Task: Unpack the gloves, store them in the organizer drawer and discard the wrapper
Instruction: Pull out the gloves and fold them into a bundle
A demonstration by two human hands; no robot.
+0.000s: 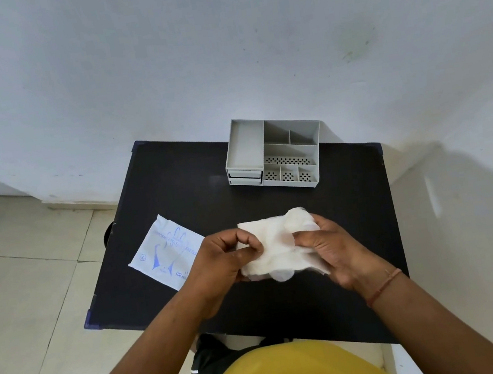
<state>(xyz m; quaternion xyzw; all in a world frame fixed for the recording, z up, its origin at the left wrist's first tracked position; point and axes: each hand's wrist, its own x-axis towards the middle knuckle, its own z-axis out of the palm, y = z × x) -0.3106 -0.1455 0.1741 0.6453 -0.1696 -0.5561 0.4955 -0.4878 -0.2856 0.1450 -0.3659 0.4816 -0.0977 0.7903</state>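
Both hands hold a folded bundle of thin whitish gloves [273,243] just above the middle of the black table [174,181]. My left hand [223,258] pinches the bundle's left edge. My right hand [331,246] grips its right side, fingers curled around it. The clear plastic wrapper [166,255] with blue print lies flat on the table to the left of my left hand. The grey organizer [274,154] stands at the table's far edge, with two shut drawers [244,177] at its lower left front.
The organizer's top holds several open compartments, some with perforated floors. A white wall rises behind the table. Tiled floor lies to the left. A yellow garment shows at the bottom of the view.
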